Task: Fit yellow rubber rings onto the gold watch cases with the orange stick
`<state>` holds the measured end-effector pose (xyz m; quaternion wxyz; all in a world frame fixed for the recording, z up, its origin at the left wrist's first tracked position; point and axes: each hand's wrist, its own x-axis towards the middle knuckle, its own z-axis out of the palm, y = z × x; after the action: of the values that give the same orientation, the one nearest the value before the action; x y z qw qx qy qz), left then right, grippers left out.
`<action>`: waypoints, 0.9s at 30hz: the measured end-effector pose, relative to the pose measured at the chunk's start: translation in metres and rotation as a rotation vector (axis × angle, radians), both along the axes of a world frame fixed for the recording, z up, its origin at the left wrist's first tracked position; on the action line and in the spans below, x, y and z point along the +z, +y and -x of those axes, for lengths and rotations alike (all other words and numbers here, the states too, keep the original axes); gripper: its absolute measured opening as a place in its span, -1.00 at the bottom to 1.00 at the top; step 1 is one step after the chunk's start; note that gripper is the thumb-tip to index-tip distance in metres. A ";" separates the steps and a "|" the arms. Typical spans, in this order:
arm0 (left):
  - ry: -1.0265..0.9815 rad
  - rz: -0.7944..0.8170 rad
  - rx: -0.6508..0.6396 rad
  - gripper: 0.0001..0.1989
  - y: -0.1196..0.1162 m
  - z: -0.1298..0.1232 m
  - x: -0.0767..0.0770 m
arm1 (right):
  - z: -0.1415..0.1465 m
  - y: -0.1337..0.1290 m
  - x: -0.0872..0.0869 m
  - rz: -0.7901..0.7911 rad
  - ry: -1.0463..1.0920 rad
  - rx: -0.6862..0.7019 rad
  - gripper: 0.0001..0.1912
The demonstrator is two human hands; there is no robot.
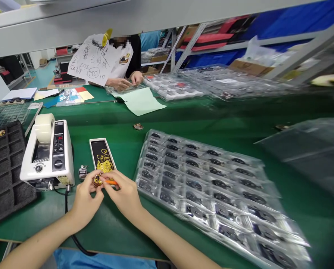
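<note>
My left hand [84, 201] is closed on a small round gold-and-dark watch part [96, 181], pinched between thumb and fingers. My right hand [124, 192] meets it there, with its fingers closed on a thin orange-handled tool [111, 182]; the tip is too small to make out. Just beyond both hands is a long white-rimmed box [93, 151] with a black inside. Thin yellow rings [105, 164] lie heaped in its near half. A metal tally counter [83, 172] sits left of the box.
A white tape dispenser [47, 157] and a black foam tray [4, 168] with gold round pieces stand left. Clear trays of dark parts [193, 173] fill the right. A round metal piece [138, 126] lies behind. Across the bench, a co-worker's hands [124, 83] handle something.
</note>
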<state>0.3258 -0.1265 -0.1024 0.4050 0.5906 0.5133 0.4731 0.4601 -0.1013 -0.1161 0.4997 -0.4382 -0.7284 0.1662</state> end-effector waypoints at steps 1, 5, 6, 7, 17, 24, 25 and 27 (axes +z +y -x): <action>0.022 -0.019 -0.001 -0.57 0.000 0.000 -0.002 | 0.000 0.000 0.000 0.048 0.022 0.005 -0.86; 0.118 -0.094 -0.015 -0.58 -0.001 -0.001 -0.007 | 0.001 0.004 0.002 0.200 0.094 0.052 -0.86; 0.136 -0.113 -0.021 -0.58 0.000 -0.001 -0.008 | 0.002 0.005 0.003 0.230 0.114 0.068 -0.87; 0.148 -0.127 -0.025 -0.59 0.000 -0.001 -0.008 | 0.002 0.006 0.003 0.253 0.131 0.086 -0.88; 0.132 -0.111 0.027 -0.60 0.009 0.006 -0.008 | -0.008 0.011 0.016 0.235 0.186 0.149 -0.86; 0.105 -0.173 -0.012 -0.58 -0.002 0.002 -0.006 | 0.000 0.006 0.006 -0.068 0.023 0.060 -0.84; 0.108 -0.173 -0.018 -0.59 -0.003 0.002 -0.005 | 0.000 0.005 0.006 -0.067 0.019 0.056 -0.84; 0.119 -0.176 -0.034 -0.59 -0.003 0.002 -0.006 | 0.000 0.004 0.007 -0.037 0.024 0.056 -0.85</action>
<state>0.3235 -0.1291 -0.1080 0.3284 0.6595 0.4828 0.4734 0.4603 -0.0972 -0.1088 0.5118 -0.4060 -0.7373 0.1719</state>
